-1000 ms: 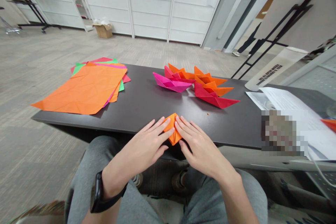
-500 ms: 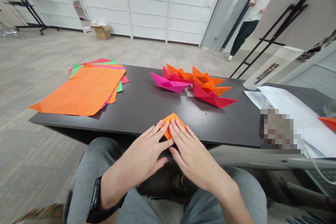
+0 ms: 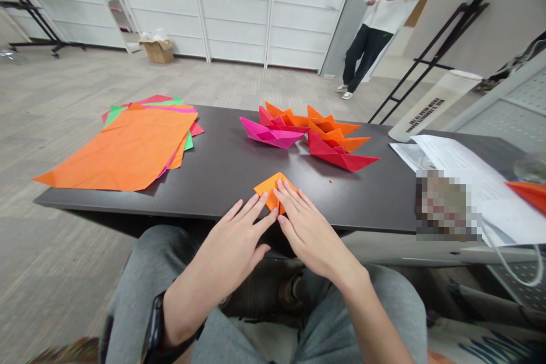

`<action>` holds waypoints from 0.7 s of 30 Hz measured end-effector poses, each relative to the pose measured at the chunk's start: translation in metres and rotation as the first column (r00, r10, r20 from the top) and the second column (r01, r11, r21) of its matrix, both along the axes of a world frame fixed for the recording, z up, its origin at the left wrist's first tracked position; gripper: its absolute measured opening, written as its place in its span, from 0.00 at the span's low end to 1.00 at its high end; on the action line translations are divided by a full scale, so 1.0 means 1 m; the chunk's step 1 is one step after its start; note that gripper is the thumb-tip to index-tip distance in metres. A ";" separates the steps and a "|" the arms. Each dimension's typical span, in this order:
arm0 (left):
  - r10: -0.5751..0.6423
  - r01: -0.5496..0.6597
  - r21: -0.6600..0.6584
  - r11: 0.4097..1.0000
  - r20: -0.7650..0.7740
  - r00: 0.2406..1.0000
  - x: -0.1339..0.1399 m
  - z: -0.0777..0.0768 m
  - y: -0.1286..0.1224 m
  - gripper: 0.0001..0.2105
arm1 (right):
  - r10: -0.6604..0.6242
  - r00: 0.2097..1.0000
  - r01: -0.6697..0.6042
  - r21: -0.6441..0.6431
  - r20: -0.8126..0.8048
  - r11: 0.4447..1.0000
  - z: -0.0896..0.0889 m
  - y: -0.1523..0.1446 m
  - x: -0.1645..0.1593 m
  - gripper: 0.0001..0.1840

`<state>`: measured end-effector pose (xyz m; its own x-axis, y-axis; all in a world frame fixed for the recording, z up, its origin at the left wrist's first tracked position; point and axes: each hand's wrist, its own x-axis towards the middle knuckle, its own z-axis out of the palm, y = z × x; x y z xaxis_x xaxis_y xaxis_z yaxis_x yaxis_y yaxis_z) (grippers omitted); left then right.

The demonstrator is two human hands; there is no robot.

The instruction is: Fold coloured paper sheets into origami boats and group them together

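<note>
dark table (image 3: 222, 173) (grey carpet (image 3: 51, 68))

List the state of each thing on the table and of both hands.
Folded orange paper: flat, pressed by both hands.
Left hand: open, fingertips on paper.
Right hand: open, fingertips on paper.
Paper boats: folded, clustered.
Coloured sheets: unfolded, stacked.
White papers: lying flat.

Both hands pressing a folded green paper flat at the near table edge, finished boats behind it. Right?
Not quite: the head view shows the folded paper is orange, not green. The left hand and right hand do press it at the near edge of the table, with the boats behind.
</note>
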<state>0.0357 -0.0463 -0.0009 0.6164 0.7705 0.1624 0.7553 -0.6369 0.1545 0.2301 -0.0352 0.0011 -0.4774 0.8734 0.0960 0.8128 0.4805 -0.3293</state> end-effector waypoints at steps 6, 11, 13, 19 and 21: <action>0.009 -0.009 0.010 1.000 0.002 1.000 -0.002 -0.004 0.003 0.30 | 0.006 0.993 -0.008 0.012 0.118 1.000 0.006 -0.011 0.001 0.31; 0.053 -0.053 0.011 0.999 -0.019 0.998 0.004 0.000 -0.008 0.31 | 0.015 0.988 -0.013 -0.011 0.152 1.000 0.009 -0.009 -0.001 0.30; 0.066 -0.065 0.028 0.997 -0.025 0.998 0.009 0.000 -0.013 0.31 | 0.011 0.990 -0.010 -0.007 0.139 1.000 0.010 -0.008 -0.001 0.29; 0.103 -0.099 0.096 0.990 -0.031 0.994 0.013 -0.007 -0.010 0.32 | 0.013 0.997 -0.012 -0.011 0.082 1.000 0.010 -0.010 0.000 0.29; 0.103 -0.099 0.094 0.991 -0.034 0.994 0.013 -0.009 -0.008 0.31 | 0.019 0.998 -0.018 -0.015 0.066 1.000 0.010 -0.010 0.003 0.30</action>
